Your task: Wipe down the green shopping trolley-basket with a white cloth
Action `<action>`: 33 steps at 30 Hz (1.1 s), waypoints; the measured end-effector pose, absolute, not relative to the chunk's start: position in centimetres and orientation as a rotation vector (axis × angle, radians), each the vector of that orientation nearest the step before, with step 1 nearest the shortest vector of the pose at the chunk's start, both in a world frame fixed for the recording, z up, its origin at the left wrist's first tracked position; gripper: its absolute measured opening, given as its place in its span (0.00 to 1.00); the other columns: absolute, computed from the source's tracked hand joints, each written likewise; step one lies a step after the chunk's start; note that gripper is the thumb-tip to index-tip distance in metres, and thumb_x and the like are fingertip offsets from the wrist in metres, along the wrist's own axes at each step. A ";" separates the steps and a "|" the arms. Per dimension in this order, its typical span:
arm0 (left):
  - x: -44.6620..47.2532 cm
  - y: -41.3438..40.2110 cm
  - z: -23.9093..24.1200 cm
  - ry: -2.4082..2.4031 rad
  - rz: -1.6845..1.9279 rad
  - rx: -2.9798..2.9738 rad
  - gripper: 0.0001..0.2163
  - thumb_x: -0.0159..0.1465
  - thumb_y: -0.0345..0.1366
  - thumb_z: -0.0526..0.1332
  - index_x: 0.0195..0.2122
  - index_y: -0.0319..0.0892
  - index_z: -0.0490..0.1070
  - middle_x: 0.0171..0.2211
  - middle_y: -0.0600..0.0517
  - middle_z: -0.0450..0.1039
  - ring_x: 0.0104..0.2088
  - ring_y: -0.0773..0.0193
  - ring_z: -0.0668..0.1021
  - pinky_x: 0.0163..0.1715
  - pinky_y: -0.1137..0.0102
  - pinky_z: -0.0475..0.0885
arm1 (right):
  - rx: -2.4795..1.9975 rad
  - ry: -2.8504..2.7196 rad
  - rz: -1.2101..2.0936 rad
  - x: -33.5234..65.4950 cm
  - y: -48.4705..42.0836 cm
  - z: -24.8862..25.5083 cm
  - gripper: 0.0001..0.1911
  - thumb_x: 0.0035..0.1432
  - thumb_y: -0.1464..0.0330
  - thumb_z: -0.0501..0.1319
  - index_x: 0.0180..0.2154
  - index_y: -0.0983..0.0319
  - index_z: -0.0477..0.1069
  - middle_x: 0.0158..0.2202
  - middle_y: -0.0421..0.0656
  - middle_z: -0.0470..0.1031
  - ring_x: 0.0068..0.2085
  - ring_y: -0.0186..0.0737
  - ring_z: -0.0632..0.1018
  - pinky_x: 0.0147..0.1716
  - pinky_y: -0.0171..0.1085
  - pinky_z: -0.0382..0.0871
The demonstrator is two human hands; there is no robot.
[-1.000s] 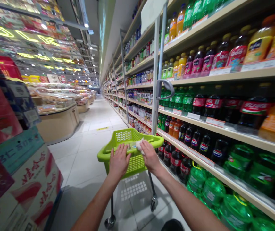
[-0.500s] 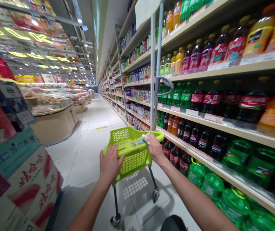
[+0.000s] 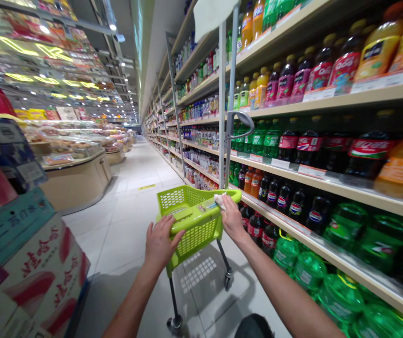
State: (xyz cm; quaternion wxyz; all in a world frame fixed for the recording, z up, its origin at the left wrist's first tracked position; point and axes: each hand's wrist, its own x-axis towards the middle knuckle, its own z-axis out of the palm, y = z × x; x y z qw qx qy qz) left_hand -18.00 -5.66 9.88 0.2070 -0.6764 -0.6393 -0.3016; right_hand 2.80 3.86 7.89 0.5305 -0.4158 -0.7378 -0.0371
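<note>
A lime-green shopping cart point(image 3: 197, 232) with a perforated plastic basket stands on thin dark legs with casters in front of me. My left hand point(image 3: 159, 240) lies at the near left corner of its rim, fingers apart and thumb stretched to the right along the handle. In my right hand point(image 3: 232, 219) is a crumpled white wipe point(image 3: 220, 201), pressed against the right part of the green handle point(image 3: 197, 212). Beside the wipe, a small label panel shows on the handle. The fingertips of my right hand are partly hidden behind the wipe.
Shelves of drink bottles point(image 3: 309, 143) line the right side, close to the cart. A grey post with a looped handle point(image 3: 240, 125) rises beyond the cart. Stacked cartons point(image 3: 42, 263) stand at left, a display counter point(image 3: 78, 180) behind them. The tiled aisle point(image 3: 131, 164) runs ahead.
My right hand has slid slightly right along the handle with the wipe. The fingers of my left hand have spread a little, and the cart appears turned slightly.
</note>
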 end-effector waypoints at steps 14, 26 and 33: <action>-16.2 -6.4 9.2 -1.715 -1.024 -2.041 0.17 0.57 0.42 0.55 0.46 0.42 0.65 0.47 0.45 0.70 0.47 0.57 0.71 0.52 0.57 0.58 | -0.885 -1.744 -0.104 3.2 2.7 7.0 0.28 0.50 0.77 0.47 0.55 0.66 0.58 0.54 0.50 0.63 0.57 0.44 0.61 0.56 0.50 0.56; -13.3 -6.8 9.1 -1.866 -1.047 -1.979 0.13 0.57 0.44 0.56 0.39 0.43 0.66 0.45 0.46 0.72 0.49 0.55 0.70 0.50 0.55 0.57 | -0.784 -1.825 -0.086 2.0 0.0 5.9 0.28 0.50 0.78 0.47 0.55 0.64 0.58 0.55 0.49 0.62 0.58 0.42 0.60 0.56 0.51 0.55; -12.2 -5.7 8.0 -1.879 -1.030 -2.180 0.23 0.60 0.42 0.51 0.55 0.37 0.55 0.56 0.42 0.60 0.56 0.56 0.62 0.52 0.55 0.58 | -0.946 -1.682 0.027 5.0 0.9 6.8 0.28 0.48 0.78 0.48 0.53 0.64 0.62 0.54 0.47 0.64 0.56 0.41 0.63 0.56 0.45 0.57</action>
